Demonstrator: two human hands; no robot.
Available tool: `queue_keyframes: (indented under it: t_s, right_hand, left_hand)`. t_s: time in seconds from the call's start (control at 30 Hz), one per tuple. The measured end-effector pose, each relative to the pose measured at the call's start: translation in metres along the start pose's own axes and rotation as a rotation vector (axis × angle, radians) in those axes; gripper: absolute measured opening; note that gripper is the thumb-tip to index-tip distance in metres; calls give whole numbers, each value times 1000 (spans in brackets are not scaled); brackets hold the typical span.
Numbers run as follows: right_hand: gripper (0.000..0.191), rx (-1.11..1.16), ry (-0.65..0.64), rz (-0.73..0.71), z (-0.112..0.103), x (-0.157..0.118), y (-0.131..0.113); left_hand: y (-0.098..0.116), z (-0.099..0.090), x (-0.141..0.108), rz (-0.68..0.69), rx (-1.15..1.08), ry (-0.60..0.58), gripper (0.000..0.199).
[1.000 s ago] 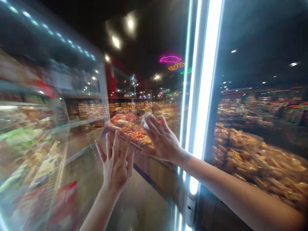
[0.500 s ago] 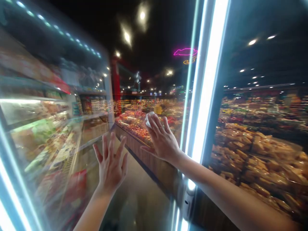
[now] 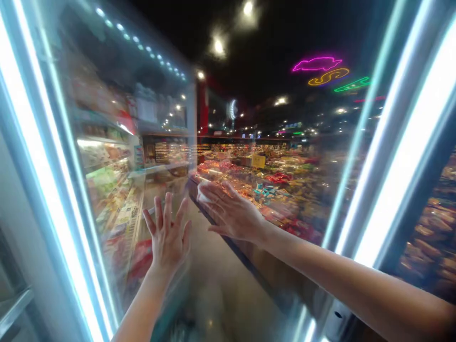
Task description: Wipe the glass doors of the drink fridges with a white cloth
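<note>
Moved: the right hand [image 3: 235,213] and its white cloth [image 3: 204,193] have shifted leftward, nearer the left hand [image 3: 167,232]; the view has swung, bringing much more of the left light strip [image 3: 33,142] into sight.
Right hand: flat, holding the cloth under its fingers at the glass [image 3: 249,118].
Left hand: bare, fingers spread, palm toward the glass; contact unclear.
In the way: right forearm crosses the right light strip [image 3: 413,142].
Beyond: red packets [image 3: 228,167], partly hidden by the right hand; neon signs [image 3: 328,76] above.
Left side: blurred shelves [image 3: 114,190].
</note>
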State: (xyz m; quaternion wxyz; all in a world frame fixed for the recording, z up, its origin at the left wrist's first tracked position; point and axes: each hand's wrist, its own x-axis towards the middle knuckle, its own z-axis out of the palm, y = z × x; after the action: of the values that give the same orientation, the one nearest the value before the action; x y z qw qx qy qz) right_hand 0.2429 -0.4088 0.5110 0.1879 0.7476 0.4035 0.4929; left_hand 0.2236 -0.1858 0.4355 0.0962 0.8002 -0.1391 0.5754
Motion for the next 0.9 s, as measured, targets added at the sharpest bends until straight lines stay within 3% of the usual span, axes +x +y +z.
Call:
queue_keyframes:
  t_s: [0.07,0.23,0.37,0.53,0.67,0.83,0.9]
  right_hand:
    - [95,-8,13,48,2,11,-8]
    - [94,-77,-24,-146,1,20,-35]
    - [91,-145,-17,-86,3,42,-57]
    - [84,-180,-75,-334,6,91,-78]
    - [86,-116,-53,-179,3,129,-82]
    - [86,-21,-58,-305,1,151,-77]
    - [90,-11,-14,-174,-4,153,-67]
  left_hand:
    - [-12,-5,-6,-22,9,3,70]
    - [-28,-26,-30,-91,9,11,70]
    - [-50,-39,-46,-99,19,26,73]
    - [-87,-44,-53,-124,20,46,76]
    - [-103,-47,-54,-150,11,62,81]
    - [-110,-44,-52,-153,-9,84,82]
    - [-108,-42,-50,-156,-17,83,81]
